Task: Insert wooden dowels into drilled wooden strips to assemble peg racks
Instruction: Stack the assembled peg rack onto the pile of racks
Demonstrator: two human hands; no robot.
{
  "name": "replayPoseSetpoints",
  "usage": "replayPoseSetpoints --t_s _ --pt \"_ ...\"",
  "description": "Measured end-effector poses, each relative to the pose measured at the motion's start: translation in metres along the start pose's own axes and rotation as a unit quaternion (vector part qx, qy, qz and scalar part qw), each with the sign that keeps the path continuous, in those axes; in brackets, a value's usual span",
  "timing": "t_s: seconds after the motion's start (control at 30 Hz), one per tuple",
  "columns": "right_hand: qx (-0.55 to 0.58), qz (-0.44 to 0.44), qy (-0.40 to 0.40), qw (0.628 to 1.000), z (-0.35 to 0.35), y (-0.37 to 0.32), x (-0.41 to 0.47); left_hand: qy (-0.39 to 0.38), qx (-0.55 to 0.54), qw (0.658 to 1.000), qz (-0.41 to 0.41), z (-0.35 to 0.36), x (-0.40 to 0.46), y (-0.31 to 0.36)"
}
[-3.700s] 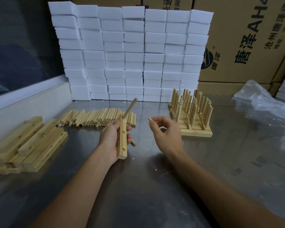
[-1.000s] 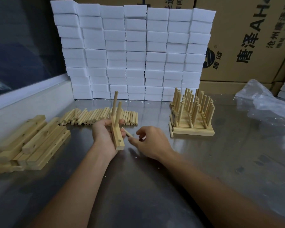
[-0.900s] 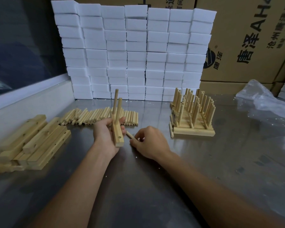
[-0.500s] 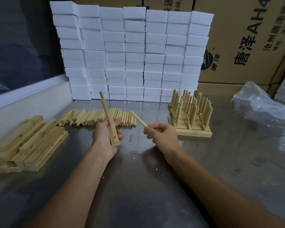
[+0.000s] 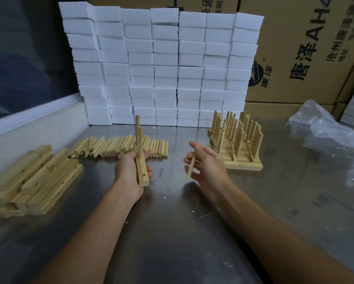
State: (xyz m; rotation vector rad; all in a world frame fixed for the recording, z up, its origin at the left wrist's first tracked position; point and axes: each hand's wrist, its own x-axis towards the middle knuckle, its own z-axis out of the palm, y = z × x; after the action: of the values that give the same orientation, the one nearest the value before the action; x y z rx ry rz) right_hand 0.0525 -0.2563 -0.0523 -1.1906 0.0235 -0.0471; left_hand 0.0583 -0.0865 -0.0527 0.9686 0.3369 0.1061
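1. Steel tabletop, scuffed, with white crumbs scattered on it; both forearms reach in from the near edge.
2. Left hand grips a drilled strip held above the tabletop, near end toward the camera, one empty hole visible near that end. Two dowels stand upright in its far part.
3. Right hand, palm facing left, fingers loosely curled, pinches a single dowel (a bit motion-blurred), tilted with its lower tip pointing down. It's apart from the strip.
4. Left of the hands: stack of undrilled-side-up strips, holes showing.
5. Behind the left hand: row of loose dowels lying flat.
6. Behind the right hand: finished peg racks stacked, pegs up.
7. Far right: crumpled clear plastic bag.
8. Back: wall of white foam blocks, cardboard cartons behind it.
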Motion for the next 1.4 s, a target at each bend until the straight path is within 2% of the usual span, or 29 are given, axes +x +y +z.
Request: replayPoseSetpoints --t_s 0.2,0.33,0.5,0.63,0.77,0.87,1.07,1.13,1.23,1.4 --pt "0.025 0.006 0.017 1.0 0.003 -0.006 -0.001 -0.005 0.003 1.0 0.0 0.0 0.0 -0.001" --pt "0.094 0.021 0.001 0.995 0.003 -0.009 -0.003 -0.005 0.006 1.0 0.003 0.0 0.0 -0.002" --pt "-0.038 0.003 0.043 0.998 -0.001 -0.003 0.0 -0.008 0.005 1.0 0.002 0.001 0.0 -0.002" --pt "0.037 0.003 0.016 0.999 -0.002 -0.005 0.0 -0.009 0.007 1.0 0.004 0.001 0.0 -0.002" --pt "0.006 0.013 -0.003 1.0 -0.003 -0.002 -0.001 -0.013 0.012 1.0 0.006 0.001 0.0 -0.002" --pt "0.053 0.02 -0.003 0.998 -0.001 -0.002 0.0 -0.012 0.014 1.0 0.01 0.001 0.0 -0.002" --pt "-0.015 0.044 -0.026 0.999 0.003 -0.005 -0.006 -0.012 0.019 1.0 0.015 0.0 0.002 -0.003" --pt "-0.061 0.023 -0.018 0.998 0.004 -0.006 -0.007 -0.014 0.019 1.0 0.014 0.0 0.003 -0.004" --pt "-0.163 -0.059 -0.024 0.985 0.005 -0.005 -0.011 -0.013 0.022 1.0 0.017 0.0 0.004 -0.004" --pt "-0.299 -0.208 -0.012 0.931 0.006 0.002 -0.012 -0.017 0.025 0.999 0.02 0.001 0.005 -0.005"
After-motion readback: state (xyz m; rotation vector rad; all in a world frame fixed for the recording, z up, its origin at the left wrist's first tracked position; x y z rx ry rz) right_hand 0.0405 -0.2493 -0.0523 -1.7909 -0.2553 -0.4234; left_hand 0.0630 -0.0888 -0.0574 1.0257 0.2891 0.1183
